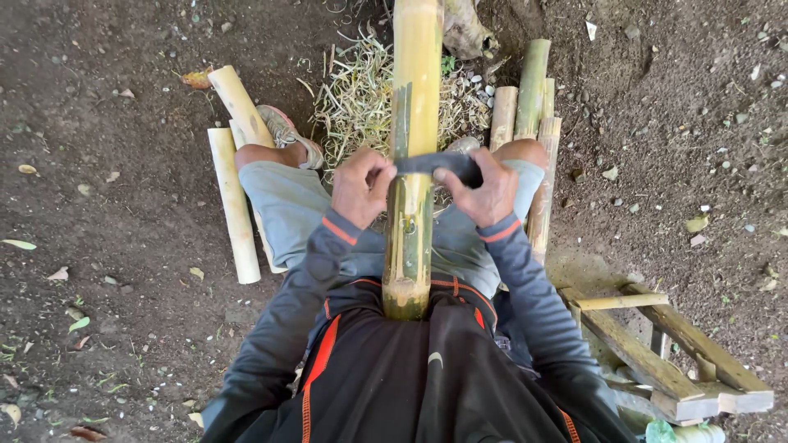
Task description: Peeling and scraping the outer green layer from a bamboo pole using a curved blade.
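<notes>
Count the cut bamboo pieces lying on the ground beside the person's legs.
6, perhaps more hidden. Left of the legs: one upper piece, one long pale piece, and a third sliver mostly under the leg. Right: a pale one, a green one, a brown one.

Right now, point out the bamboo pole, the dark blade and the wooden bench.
bamboo pole (413, 98), head view, on its upper green-yellow stem.
dark blade (427, 162), head view, mid-blade across the pole.
wooden bench (636, 354), head view, on a slat.
</notes>
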